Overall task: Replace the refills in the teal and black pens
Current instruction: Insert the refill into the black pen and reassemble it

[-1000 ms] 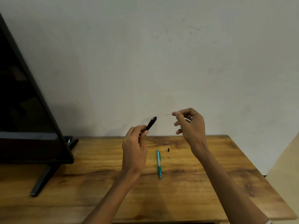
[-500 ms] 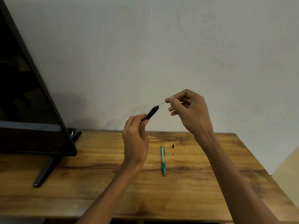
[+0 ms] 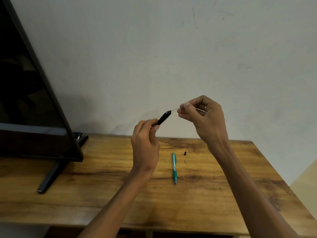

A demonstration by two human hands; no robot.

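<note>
My left hand [image 3: 145, 146] grips the black pen [image 3: 163, 117] by its lower half, with the pen's open end tilted up to the right, above the wooden table [image 3: 103, 194]. My right hand [image 3: 204, 121] pinches a thin refill [image 3: 175, 109] whose tip touches the pen's open end. The teal pen [image 3: 174, 168] lies flat on the table between my forearms, its tip pointing toward me. A small black cap [image 3: 185, 153] and a tiny grey piece [image 3: 185, 161] lie just right of the teal pen.
A dark TV screen [image 3: 25, 100] on a black stand [image 3: 49, 176] fills the left side of the table. A pale wall [image 3: 171, 57] rises behind the table. The table's right edge [image 3: 281, 182] slants toward me.
Both hands have risen from the table. My right hand has brought the refill's tip to the open end of the black pen, where a second ago there was a gap.
</note>
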